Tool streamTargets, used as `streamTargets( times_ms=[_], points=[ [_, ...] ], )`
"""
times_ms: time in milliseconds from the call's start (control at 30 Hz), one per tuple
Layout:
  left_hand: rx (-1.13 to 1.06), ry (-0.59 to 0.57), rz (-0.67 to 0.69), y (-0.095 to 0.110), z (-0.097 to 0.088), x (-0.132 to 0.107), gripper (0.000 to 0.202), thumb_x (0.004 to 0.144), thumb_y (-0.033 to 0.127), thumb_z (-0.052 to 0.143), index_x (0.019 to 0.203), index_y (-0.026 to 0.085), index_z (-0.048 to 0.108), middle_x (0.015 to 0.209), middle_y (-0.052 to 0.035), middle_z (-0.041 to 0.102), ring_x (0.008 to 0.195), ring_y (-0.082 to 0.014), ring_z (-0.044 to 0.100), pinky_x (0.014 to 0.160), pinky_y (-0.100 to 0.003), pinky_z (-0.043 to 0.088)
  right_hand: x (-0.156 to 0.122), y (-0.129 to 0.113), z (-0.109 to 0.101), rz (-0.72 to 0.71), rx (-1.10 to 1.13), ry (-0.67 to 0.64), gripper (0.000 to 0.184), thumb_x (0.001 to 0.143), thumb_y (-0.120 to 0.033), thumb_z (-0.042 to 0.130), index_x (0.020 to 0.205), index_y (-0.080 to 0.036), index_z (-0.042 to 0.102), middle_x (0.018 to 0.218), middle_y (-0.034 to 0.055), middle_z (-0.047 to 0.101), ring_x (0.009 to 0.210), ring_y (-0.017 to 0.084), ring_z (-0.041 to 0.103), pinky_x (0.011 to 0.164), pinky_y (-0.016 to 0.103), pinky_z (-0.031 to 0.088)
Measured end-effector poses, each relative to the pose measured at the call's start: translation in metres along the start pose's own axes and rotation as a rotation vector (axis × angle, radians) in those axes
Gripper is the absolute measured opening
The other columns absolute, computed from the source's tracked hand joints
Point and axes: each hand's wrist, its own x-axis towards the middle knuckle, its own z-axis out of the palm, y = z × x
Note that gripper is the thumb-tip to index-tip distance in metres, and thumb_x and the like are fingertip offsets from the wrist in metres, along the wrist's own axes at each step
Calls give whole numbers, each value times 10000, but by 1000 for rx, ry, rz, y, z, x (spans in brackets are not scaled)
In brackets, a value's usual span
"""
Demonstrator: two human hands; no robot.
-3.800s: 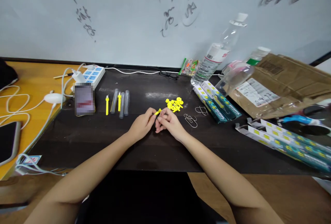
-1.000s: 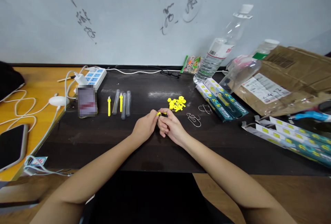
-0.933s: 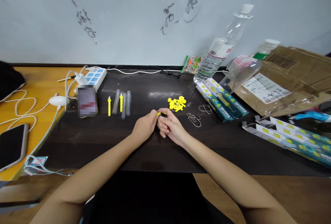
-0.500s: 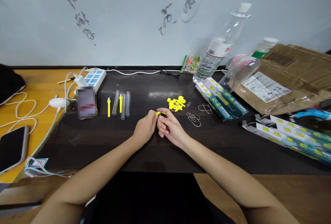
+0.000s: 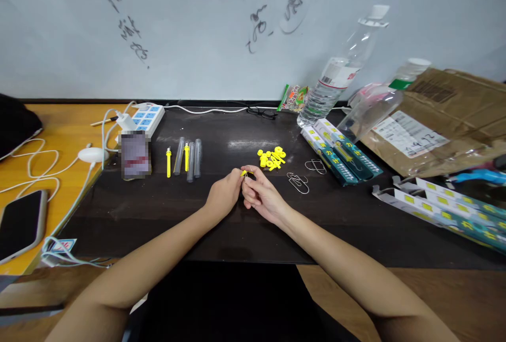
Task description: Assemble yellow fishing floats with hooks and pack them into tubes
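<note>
Both hands, left hand and right hand, pinch a small yellow piece between touching fingertips. A yellow parts pile lies just beyond, wire clips to the right.

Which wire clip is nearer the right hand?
The front wire clip, just right of the right hand, which pinches a yellow piece with the left hand; the rear wire clip lies back by the green boxes.

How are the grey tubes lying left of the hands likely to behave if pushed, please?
The grey tubes look round and slim, so a sideways nudge would probably set them rolling on the smooth dark table. They seem small, so likely light; lying side by side, one would probably bump its neighbours.
</note>
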Motion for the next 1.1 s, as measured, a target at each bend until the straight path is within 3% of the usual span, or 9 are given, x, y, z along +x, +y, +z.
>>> streamTargets(
  times_ms=[433,600,733,833,1100],
  points=[
    [228,-87,107,-4,-1,3,221,945,258,354,1110,164,469,878,-80,653,816,-206,664,625,-247,447,1,1,-2,75,-22,4,280,811,-302,613,1023,-275,432,491,-149,308,355,26,158,401,152,367],
    [77,-117,78,-3,-3,2,216,929,249,382,1125,184,444,836,-44,659,748,-198,661,612,-249,438,1,-3,1,14,-38,-79,356,808,-311,623,1098,-258,423,509,-148,410,337,20,242,455,201,479],
    [-110,47,-31,-4,-2,1,170,958,299,312,1005,193,436,802,-29,642,693,-173,646,607,-246,433,4,-6,-7,-18,-61,-25,341,795,-337,642,1025,-235,413,577,-103,573,365,53,466,505,247,540],
    [-199,137,11,-6,-1,2,160,956,310,316,974,194,425,826,-38,636,711,-166,643,626,-250,445,7,-3,-14,8,-66,0,315,785,-359,657,927,-226,410,641,-56,643,438,85,574,530,256,553],
    [-114,68,30,-6,-2,1,175,957,320,326,1001,194,439,884,-54,667,730,-184,665,618,-256,454,7,1,-9,15,-4,48,244,775,-311,667,830,-216,448,508,-113,444,410,44,377,483,249,557]
  ],
)
